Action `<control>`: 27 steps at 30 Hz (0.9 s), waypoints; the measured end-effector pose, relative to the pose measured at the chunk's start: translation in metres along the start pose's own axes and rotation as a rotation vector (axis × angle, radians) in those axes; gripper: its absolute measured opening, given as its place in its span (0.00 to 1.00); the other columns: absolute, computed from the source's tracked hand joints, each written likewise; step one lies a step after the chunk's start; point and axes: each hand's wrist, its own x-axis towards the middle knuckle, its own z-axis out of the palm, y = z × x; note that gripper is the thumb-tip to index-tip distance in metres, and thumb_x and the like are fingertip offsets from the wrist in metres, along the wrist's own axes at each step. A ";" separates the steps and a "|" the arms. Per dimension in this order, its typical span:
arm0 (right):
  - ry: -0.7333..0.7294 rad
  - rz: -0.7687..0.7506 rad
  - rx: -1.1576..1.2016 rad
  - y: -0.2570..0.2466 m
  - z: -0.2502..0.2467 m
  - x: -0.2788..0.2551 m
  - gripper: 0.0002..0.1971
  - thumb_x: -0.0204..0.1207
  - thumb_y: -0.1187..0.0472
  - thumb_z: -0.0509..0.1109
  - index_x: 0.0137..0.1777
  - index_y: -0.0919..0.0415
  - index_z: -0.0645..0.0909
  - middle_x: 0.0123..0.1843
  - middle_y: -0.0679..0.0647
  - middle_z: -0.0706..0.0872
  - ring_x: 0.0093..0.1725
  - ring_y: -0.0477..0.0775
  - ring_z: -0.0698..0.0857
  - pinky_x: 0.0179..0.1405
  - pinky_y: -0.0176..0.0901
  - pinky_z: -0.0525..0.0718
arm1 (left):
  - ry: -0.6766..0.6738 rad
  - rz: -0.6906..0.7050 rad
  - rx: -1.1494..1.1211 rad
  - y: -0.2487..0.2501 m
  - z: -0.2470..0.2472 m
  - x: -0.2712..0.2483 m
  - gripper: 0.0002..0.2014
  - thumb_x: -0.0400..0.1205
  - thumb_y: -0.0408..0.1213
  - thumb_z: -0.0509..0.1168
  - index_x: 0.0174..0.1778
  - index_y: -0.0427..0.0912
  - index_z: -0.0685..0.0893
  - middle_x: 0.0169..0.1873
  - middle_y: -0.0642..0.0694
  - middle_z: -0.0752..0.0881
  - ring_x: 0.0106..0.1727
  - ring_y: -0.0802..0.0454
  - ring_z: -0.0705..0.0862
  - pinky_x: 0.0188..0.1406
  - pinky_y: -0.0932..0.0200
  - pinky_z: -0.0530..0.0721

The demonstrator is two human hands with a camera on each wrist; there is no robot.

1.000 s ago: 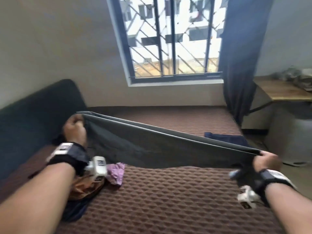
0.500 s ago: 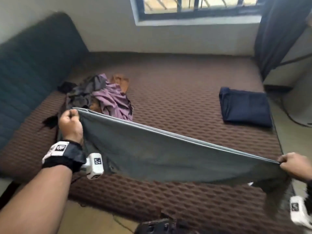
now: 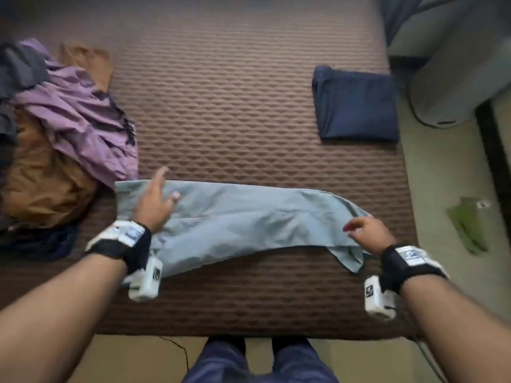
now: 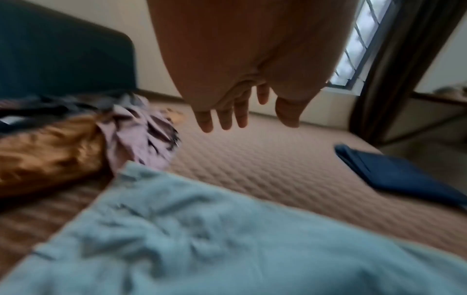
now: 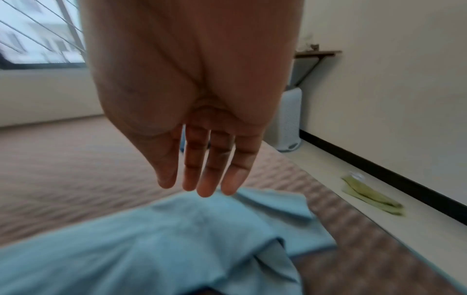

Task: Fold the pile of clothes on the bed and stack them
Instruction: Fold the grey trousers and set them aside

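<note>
Closest in, the person's legs [image 3: 260, 360] stand at the near edge of the bed [image 3: 249, 305]. On the brown quilted mattress right in front lies the light blue garment [image 3: 243, 225], stretched out flat with its long axis running left to right along the near edge, the right end bunched into a crumpled point. The left hand [image 3: 154, 203] is over its left end, fingers spread straight and holding nothing; the wrist view shows it clear above the cloth. The right hand [image 3: 365, 233] sits at the right end, fingers loose and straight, not gripping either. Further left sits the unfolded pile of clothes [image 3: 60, 128], purple over orange-brown. Far right, well apart, is a folded navy garment [image 3: 356, 106].
</note>
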 end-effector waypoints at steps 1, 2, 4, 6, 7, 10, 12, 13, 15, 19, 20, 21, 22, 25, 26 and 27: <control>-0.033 0.041 0.004 0.019 0.010 0.003 0.12 0.76 0.69 0.72 0.38 0.50 0.86 0.48 0.57 0.92 0.51 0.57 0.89 0.51 0.43 0.82 | -0.134 0.034 0.029 0.009 0.034 -0.014 0.32 0.81 0.30 0.70 0.81 0.39 0.68 0.75 0.33 0.76 0.75 0.37 0.75 0.75 0.48 0.69; -0.058 0.076 0.002 0.035 0.019 0.005 0.12 0.76 0.69 0.73 0.36 0.50 0.85 0.47 0.58 0.92 0.51 0.58 0.89 0.49 0.42 0.81 | -0.258 0.061 0.057 0.013 0.062 -0.025 0.31 0.81 0.28 0.70 0.80 0.41 0.69 0.75 0.34 0.76 0.76 0.38 0.75 0.75 0.51 0.68; -0.075 0.171 0.046 0.069 0.032 0.011 0.09 0.75 0.67 0.74 0.37 0.53 0.86 0.47 0.58 0.92 0.51 0.56 0.88 0.45 0.40 0.76 | -0.492 0.100 0.134 0.020 0.119 -0.040 0.27 0.83 0.30 0.69 0.77 0.47 0.71 0.75 0.36 0.77 0.76 0.42 0.76 0.74 0.56 0.69; -0.010 0.244 0.105 0.103 0.043 0.024 0.07 0.74 0.68 0.74 0.38 0.56 0.87 0.46 0.59 0.92 0.51 0.56 0.88 0.43 0.38 0.73 | -0.644 0.133 0.211 0.032 0.169 -0.044 0.25 0.85 0.34 0.67 0.78 0.45 0.72 0.75 0.40 0.77 0.76 0.45 0.76 0.72 0.59 0.70; 0.026 0.272 0.135 0.117 0.049 0.031 0.06 0.73 0.68 0.75 0.38 0.57 0.87 0.46 0.60 0.92 0.51 0.58 0.88 0.43 0.38 0.73 | -0.694 0.158 0.239 0.037 0.189 -0.047 0.24 0.86 0.36 0.66 0.79 0.45 0.72 0.75 0.43 0.77 0.76 0.47 0.75 0.72 0.59 0.70; 0.121 0.353 0.218 0.154 0.066 0.056 0.04 0.71 0.64 0.78 0.41 0.63 0.86 0.47 0.63 0.90 0.53 0.64 0.87 0.44 0.42 0.75 | -0.768 0.226 0.253 0.060 0.254 -0.049 0.20 0.85 0.36 0.67 0.74 0.43 0.78 0.70 0.44 0.81 0.71 0.47 0.79 0.68 0.61 0.72; 0.217 0.381 0.235 0.172 0.085 0.066 0.18 0.68 0.57 0.83 0.53 0.63 0.84 0.57 0.65 0.84 0.59 0.68 0.83 0.54 0.48 0.77 | -0.786 0.230 0.231 0.075 0.296 -0.048 0.18 0.84 0.34 0.68 0.71 0.39 0.81 0.65 0.40 0.84 0.67 0.42 0.82 0.66 0.58 0.76; 0.251 0.369 0.201 0.174 0.095 0.069 0.26 0.65 0.52 0.84 0.60 0.60 0.82 0.63 0.64 0.80 0.62 0.69 0.80 0.60 0.52 0.77 | -0.789 0.233 0.225 0.084 0.313 -0.047 0.18 0.83 0.34 0.68 0.70 0.39 0.82 0.63 0.38 0.85 0.65 0.40 0.83 0.66 0.55 0.77; 0.312 0.310 0.066 0.179 0.115 0.077 0.35 0.61 0.43 0.84 0.67 0.54 0.79 0.67 0.59 0.76 0.66 0.67 0.76 0.62 0.60 0.77 | -0.761 0.269 0.249 0.098 0.350 -0.043 0.19 0.82 0.35 0.69 0.70 0.41 0.81 0.62 0.38 0.83 0.65 0.38 0.81 0.67 0.50 0.78; 0.427 0.158 -0.080 0.183 0.146 0.091 0.28 0.60 0.42 0.80 0.59 0.52 0.83 0.60 0.56 0.81 0.60 0.66 0.78 0.55 0.60 0.73 | -0.490 0.338 0.469 0.112 0.392 -0.033 0.30 0.77 0.43 0.73 0.77 0.48 0.74 0.71 0.40 0.74 0.71 0.36 0.75 0.69 0.42 0.76; 0.480 0.140 -0.019 0.185 0.145 0.095 0.22 0.61 0.47 0.78 0.54 0.53 0.84 0.57 0.55 0.83 0.60 0.65 0.79 0.55 0.60 0.71 | -0.441 0.340 0.561 0.113 0.395 -0.031 0.34 0.77 0.46 0.73 0.79 0.51 0.71 0.75 0.41 0.70 0.73 0.37 0.72 0.70 0.41 0.74; 0.523 0.133 0.077 0.189 0.142 0.099 0.16 0.61 0.52 0.74 0.48 0.54 0.84 0.54 0.54 0.85 0.60 0.65 0.80 0.56 0.59 0.69 | -0.427 0.331 0.651 0.113 0.398 -0.030 0.36 0.77 0.48 0.73 0.81 0.53 0.67 0.79 0.42 0.66 0.77 0.38 0.68 0.71 0.40 0.71; 0.546 0.125 0.185 0.192 0.134 0.101 0.11 0.61 0.57 0.71 0.44 0.55 0.83 0.50 0.53 0.86 0.58 0.64 0.81 0.58 0.58 0.68 | -0.437 0.323 0.723 0.112 0.397 -0.028 0.38 0.77 0.49 0.72 0.82 0.56 0.64 0.82 0.43 0.62 0.79 0.39 0.65 0.72 0.39 0.69; 0.605 -0.056 0.322 0.204 0.085 0.102 0.11 0.62 0.71 0.66 0.42 0.58 0.81 0.41 0.53 0.85 0.44 0.64 0.83 0.57 0.65 0.77 | -0.483 0.317 0.811 0.108 0.389 -0.026 0.40 0.80 0.44 0.70 0.85 0.59 0.56 0.85 0.44 0.55 0.83 0.40 0.60 0.72 0.36 0.70; 0.659 -0.177 0.243 0.205 0.061 0.100 0.15 0.60 0.73 0.64 0.44 0.58 0.82 0.42 0.52 0.85 0.43 0.63 0.83 0.56 0.64 0.77 | -0.492 0.307 0.809 0.108 0.384 -0.025 0.41 0.80 0.40 0.69 0.85 0.60 0.53 0.85 0.44 0.54 0.83 0.40 0.60 0.72 0.35 0.72; 0.721 -0.306 0.119 0.205 0.038 0.097 0.19 0.57 0.74 0.64 0.47 0.58 0.83 0.44 0.53 0.85 0.45 0.62 0.82 0.56 0.59 0.73 | -0.511 0.293 0.800 0.107 0.380 -0.025 0.42 0.81 0.35 0.66 0.86 0.61 0.50 0.86 0.44 0.52 0.84 0.41 0.58 0.72 0.35 0.73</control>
